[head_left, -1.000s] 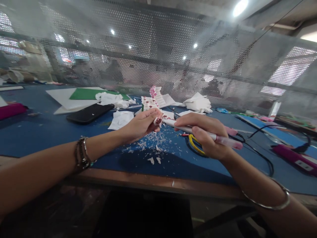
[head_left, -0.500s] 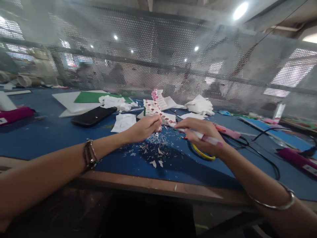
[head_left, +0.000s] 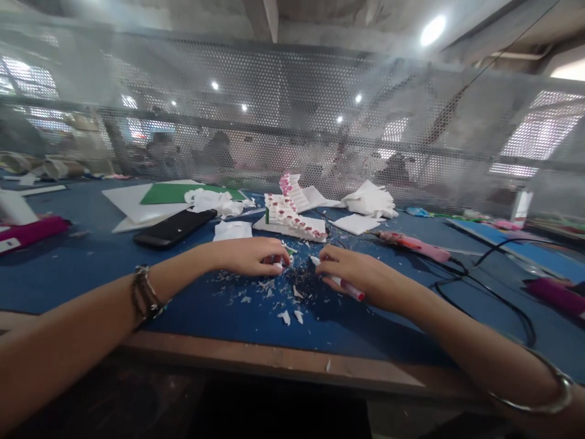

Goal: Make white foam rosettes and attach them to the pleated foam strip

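Our right hand (head_left: 345,271) is closed around a pink-ended white pen (head_left: 343,285), whose long axis slants from near right to far left, toward our left hand (head_left: 258,256). That hand curls at a small white piece (head_left: 278,266); we cannot tell whether it grips. Beyond the gap between them sits a red-spotted white stepped model (head_left: 292,216), neither hand clearly nearer.
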{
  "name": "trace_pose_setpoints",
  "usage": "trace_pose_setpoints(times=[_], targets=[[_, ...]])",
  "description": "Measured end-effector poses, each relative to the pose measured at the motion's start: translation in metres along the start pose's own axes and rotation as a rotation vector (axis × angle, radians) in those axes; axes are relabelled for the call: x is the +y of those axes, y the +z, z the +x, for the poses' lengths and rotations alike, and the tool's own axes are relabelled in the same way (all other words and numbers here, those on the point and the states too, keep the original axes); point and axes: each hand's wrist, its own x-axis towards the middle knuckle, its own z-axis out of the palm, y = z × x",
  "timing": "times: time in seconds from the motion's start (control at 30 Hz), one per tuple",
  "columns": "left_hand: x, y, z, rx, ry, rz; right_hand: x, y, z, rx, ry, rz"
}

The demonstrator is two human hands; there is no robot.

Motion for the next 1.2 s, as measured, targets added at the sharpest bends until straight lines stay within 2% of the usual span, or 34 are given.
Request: trace_pose_setpoints(times=[0.1, 0.33, 0.43, 0.57, 0.63, 0.73, 0.8, 1.0, 1.2], targets=[[-0.001, -0.001, -0.005, -0.015, 0.049, -0.034, 0.002, 0.004, 0.001, -0.075, -0.003, -0.125], [-0.007, -0.006, -0.001, 0.001, 0.091, -0.150, -0.003, -0.001, 0.002, -0.205, 0.024, -0.194], [-0.013, -0.017, 0.006, 0.095, 0.074, -0.206, -0.001, -0.005, 0.001, -0.259, 0.030, -0.178], [-0.028, -0.033, 0.018, 0.269, -0.042, -0.374, 0.012, -0.017, 0.009, -0.300, 0.017, -0.041], [-0.036, -0.038, 0.025, 0.272, -0.067, -0.521, 0.021, -0.027, 0.019, -0.206, 0.027, 0.037], [-0.044, -0.041, 0.035, 0.248, -0.067, -0.731, 0.033, -0.040, 0.041, 0.095, 0.115, 0.110], [-0.047, -0.042, 0.041, 0.254, -0.069, -0.826, 0.037, -0.046, 0.056, 0.206, 0.120, 0.165], [-0.057, -0.046, 0.052, 0.223, 0.025, -0.947, 0.043, -0.046, 0.091, 0.280, -0.023, 0.198], [-0.065, -0.052, 0.053, 0.201, 0.034, -0.975, 0.050, -0.045, 0.102, 0.285, -0.058, 0.211]])
